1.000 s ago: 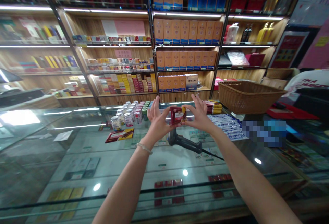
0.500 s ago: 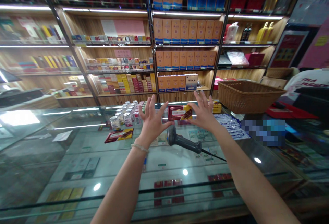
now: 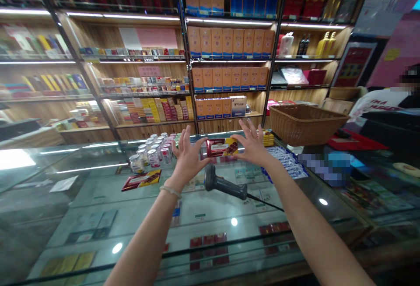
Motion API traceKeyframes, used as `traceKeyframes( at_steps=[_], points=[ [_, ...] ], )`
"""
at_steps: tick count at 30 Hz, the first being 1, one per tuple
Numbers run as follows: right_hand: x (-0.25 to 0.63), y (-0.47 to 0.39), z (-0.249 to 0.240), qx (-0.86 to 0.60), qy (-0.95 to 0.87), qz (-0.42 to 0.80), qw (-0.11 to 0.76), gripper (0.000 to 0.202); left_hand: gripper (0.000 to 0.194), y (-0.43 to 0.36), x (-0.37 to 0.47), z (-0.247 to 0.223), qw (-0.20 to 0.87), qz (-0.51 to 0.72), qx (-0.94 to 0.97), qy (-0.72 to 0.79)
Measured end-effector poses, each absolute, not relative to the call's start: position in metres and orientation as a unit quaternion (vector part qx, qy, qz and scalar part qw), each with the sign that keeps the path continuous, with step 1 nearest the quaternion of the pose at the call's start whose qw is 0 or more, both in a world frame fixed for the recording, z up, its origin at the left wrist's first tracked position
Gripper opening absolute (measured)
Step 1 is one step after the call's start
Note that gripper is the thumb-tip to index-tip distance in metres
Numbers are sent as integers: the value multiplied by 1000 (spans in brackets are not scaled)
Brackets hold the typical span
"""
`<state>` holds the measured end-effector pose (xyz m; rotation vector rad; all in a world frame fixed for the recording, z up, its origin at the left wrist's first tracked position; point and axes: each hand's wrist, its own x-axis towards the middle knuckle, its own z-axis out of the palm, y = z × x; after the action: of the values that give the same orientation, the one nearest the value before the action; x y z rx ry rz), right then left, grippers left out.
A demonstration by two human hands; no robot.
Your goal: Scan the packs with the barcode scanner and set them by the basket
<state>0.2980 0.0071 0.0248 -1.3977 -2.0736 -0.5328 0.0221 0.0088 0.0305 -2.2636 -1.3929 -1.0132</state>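
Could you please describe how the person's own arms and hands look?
Both forearms are bare, with no sleeves in view, and neither the left hand nor the right hand wears a glove. A pale, rounded bracelet circles the left wrist; no band shows on the right wrist.

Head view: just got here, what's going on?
A person's left hand and right hand hold a red-and-yellow chocolate snack packet by its two ends, printed face toward the camera. A handheld barcode scanner lies on the glass counter between the forearms. A similar packet lies to the left.
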Motion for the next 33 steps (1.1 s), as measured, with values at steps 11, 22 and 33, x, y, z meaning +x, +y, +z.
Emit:
traceKeyframes(
  at_steps=[11, 22, 33],
  points=[
    [379, 26, 61, -571, -770, -165, 232, 68, 68, 48, 95, 44, 75, -336, -804, -484],
    [468, 49, 73, -611, -755, -154, 181, 65, 70, 95, 192, 47, 25, -320, -827, -460],
    [498, 119, 91, -603, -779, -149, 88, 68, 66, 157, 235, 54, -16, -284, -828, -484]
  ],
)
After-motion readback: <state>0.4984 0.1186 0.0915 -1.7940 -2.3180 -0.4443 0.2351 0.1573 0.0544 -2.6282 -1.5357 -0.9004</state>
